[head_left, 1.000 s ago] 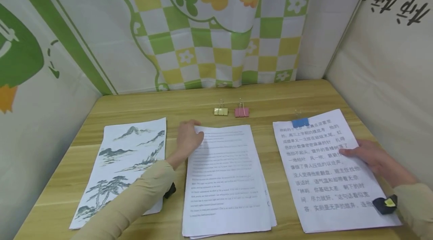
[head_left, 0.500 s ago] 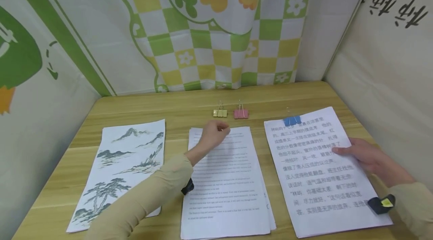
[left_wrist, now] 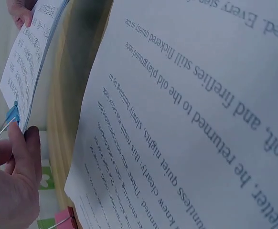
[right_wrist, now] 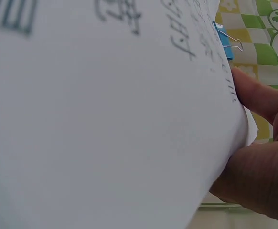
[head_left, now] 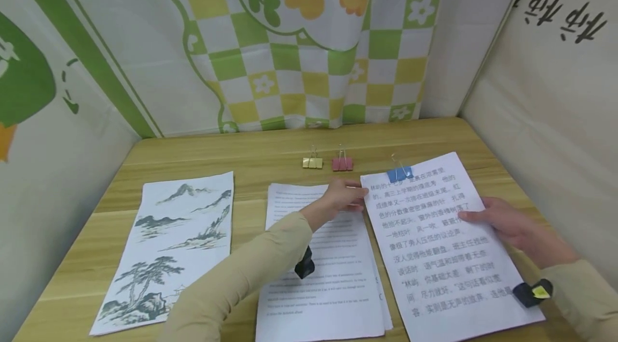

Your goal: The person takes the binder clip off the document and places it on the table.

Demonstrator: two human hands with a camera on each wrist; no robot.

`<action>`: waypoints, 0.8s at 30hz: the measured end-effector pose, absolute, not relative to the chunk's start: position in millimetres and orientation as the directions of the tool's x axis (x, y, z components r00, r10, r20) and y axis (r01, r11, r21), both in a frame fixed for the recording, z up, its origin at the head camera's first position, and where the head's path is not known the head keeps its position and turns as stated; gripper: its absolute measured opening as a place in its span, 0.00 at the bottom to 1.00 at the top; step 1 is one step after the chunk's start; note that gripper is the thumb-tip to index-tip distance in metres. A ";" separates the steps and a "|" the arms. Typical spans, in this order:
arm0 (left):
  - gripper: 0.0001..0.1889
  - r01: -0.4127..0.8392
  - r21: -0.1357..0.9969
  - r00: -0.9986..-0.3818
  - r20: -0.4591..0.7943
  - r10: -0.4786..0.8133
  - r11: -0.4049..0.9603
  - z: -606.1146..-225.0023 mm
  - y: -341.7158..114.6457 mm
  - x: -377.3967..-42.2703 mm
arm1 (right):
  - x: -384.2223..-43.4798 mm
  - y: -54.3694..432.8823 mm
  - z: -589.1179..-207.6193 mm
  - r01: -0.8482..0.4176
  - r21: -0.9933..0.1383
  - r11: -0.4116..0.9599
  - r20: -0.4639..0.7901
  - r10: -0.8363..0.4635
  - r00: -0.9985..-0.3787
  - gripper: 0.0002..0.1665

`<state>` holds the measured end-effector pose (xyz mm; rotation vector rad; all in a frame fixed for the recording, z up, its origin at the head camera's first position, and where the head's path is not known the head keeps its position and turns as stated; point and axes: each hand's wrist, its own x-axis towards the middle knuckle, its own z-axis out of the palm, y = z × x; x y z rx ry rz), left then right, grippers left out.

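A stack of printed paper (head_left: 425, 261) with large Chinese text is raised and tilted at the right in the head view. A blue binder clip (head_left: 400, 173) is fastened to its top edge, wire handles sticking up. My right hand (head_left: 514, 229) grips the stack's right edge, thumb on the top sheet and fingers underneath. At the upper left corner, close to the clip, my left hand (head_left: 341, 195) pinches the same stack; the left wrist view shows its fingers (left_wrist: 20, 150) at the sheets' edge. Below my left arm lies a stack of English-printed sheets (head_left: 318, 299), slightly fanned.
A yellow binder clip (head_left: 312, 163) and a pink binder clip (head_left: 342, 163) stand near the back of the wooden table (head_left: 241, 154). Sheets with an ink landscape (head_left: 169, 245) lie at the left. Printed curtains (head_left: 299, 79) enclose the table's far side and flanks.
My left hand has moved right from the English stack's left edge across to the clipped stack's corner and taken hold there. My right hand has brought the clipped stack leftward.
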<state>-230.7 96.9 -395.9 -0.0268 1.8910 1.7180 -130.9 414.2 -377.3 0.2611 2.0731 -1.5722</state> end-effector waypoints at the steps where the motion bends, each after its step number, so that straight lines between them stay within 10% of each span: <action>1: 0.19 -0.393 0.905 -0.838 -0.425 0.343 0.160 -397.4 99.9 -230.9 | -130.5 413.7 -378.7 0.453 -0.835 0.311 -0.514 -0.149 -0.845 0.26; 24: 0.15 -0.351 0.920 -0.901 -0.383 0.206 0.174 -405.7 127.1 -227.2 | -141.6 426.5 -397.8 0.385 -0.764 0.518 -0.469 -0.036 -0.882 0.42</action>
